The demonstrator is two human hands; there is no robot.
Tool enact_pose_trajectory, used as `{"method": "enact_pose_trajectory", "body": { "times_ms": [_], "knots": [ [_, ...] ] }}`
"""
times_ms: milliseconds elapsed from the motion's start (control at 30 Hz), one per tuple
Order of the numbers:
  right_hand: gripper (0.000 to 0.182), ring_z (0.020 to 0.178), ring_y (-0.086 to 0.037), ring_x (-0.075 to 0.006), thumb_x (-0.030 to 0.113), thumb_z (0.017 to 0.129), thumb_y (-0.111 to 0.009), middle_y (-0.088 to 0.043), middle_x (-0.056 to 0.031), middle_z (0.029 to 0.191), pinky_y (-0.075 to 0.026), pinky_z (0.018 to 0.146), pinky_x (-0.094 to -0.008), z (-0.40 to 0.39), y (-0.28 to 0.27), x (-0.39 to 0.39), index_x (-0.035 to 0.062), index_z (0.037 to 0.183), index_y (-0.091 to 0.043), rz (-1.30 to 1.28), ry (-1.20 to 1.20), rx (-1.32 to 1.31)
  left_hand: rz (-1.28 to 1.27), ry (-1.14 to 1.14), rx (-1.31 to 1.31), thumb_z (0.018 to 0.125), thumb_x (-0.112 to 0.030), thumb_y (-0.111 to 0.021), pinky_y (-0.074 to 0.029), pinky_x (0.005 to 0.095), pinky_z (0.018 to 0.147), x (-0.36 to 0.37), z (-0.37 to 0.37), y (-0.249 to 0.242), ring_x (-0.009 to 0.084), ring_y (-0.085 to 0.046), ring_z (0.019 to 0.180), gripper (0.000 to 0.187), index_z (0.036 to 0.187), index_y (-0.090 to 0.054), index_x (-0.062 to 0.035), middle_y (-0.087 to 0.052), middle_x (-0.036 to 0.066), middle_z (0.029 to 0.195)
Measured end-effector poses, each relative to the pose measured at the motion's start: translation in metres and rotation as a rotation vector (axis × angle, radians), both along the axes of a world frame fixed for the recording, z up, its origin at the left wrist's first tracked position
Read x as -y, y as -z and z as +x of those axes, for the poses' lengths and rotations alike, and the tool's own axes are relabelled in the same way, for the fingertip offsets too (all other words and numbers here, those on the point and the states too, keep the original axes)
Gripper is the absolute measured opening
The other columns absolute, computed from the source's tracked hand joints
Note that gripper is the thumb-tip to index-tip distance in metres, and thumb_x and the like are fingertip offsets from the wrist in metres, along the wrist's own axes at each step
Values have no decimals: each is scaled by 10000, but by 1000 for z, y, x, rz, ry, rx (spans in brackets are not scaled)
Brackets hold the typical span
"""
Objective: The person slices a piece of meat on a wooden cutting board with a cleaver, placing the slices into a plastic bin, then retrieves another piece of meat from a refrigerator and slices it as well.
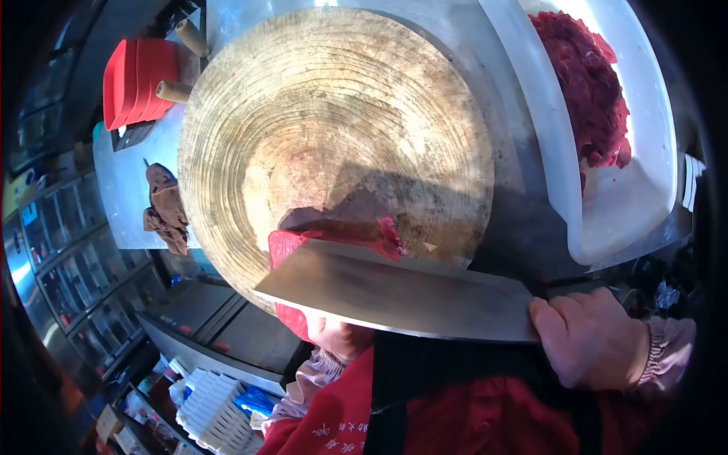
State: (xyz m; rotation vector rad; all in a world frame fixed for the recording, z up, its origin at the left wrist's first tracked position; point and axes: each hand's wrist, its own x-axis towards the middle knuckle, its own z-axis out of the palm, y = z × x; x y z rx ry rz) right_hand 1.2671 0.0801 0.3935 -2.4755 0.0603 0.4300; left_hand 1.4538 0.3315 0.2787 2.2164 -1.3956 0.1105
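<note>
One cleaver [425, 296] lies across one slab of raw red meat [288, 246] at the near edge of one round wooden chopping block [326, 121]. The right hand [590, 337], knuckles up, is closed around the cleaver's handle, which the fist hides. The left hand [341, 334] reaches up beside the meat, its fingers mostly behind the blade; whether they pinch or press flat, I cannot tell. One white tub [622, 208] holds a meat heap [584, 91]; two wooden handles [192, 38] and what seems one brown cloth [165, 205] sit left.
</note>
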Motion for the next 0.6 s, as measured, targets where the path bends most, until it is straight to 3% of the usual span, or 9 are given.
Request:
{"method": "enact_pose_trajectory", "body": {
  "times_ms": [167, 233, 367, 400, 433, 500, 533, 600],
  "knots": [
    [152, 485, -594, -208, 118, 753, -565, -543, -82, 599, -473, 397, -336, 23, 3, -1, -30, 784, -546, 61, 7, -47, 3, 7, -15, 783, -325, -765, -467, 518, 887, 2, 5, 4, 399, -597, 1036, 545, 1251, -547, -150, -603, 175, 1155],
    [131, 497, -600, -216, 109, 754, -561, -544, -87, 601, -483, 405, -340, 43, 8, -6, -20, 763, -543, 123, 28, -68, -128, 44, -1, 688, -305, -817, -459, 536, 916, 17, 8, -1, 439, -574, 1075, 617, 1220, -571, -114, -621, 165, 1128],
    [120, 511, -604, -243, 101, 755, -555, -554, -104, 615, -488, 433, -352, 69, 15, -18, -13, 752, -517, 127, 14, 83, -101, 68, 53, 705, -342, -812, -425, 569, 952, 25, 10, -3, 455, -559, 1114, 724, 1307, -491, -99, -593, 195, 1203],
    [142, 501, -593, -261, 109, 751, -558, -562, -115, 629, -475, 440, -360, 69, 15, -18, -17, 778, -498, 141, 12, 93, -178, -3, -1, 726, -262, -823, -473, 500, 861, 31, 4, -4, 392, -600, 1010, 561, 1210, -558, -163, -625, 147, 1134],
    [142, 501, -593, -261, 109, 751, -558, -562, -115, 629, -475, 440, -360, 65, 13, -16, -17, 778, -498, 141, 15, 102, -178, 1, 8, 726, -262, -823, -473, 500, 861, 34, 3, -6, 392, -600, 1010, 561, 1210, -558, -163, -625, 147, 1134],
    [141, 536, -611, -269, 110, 752, -559, -569, -126, 646, -483, 460, -379, 47, 7, -7, -17, 778, -503, 161, 24, 24, -223, 0, -63, 688, -160, -824, -497, 422, 803, 39, 5, -8, 312, -617, 909, 410, 1047, -632, -112, -648, 96, 1008],
    [137, 569, -620, -293, 78, 747, -576, -576, -137, 668, -479, 473, -397, 36, 6, 0, -25, 822, -527, 116, 15, -146, -198, -10, -65, 641, -85, -811, -505, 376, 755, 42, 6, -12, 257, -603, 827, 291, 889, -659, -89, -626, 62, 900],
    [102, 558, -623, -278, 87, 772, -570, -569, -126, 628, -487, 474, -398, 15, 14, 3, 1, 795, -519, 60, 137, -71, -213, 3, -61, 616, -55, -796, -508, 377, 732, 47, 7, -12, 249, -591, 794, 271, 848, -659, -90, -600, 53, 857]
  ]
}}
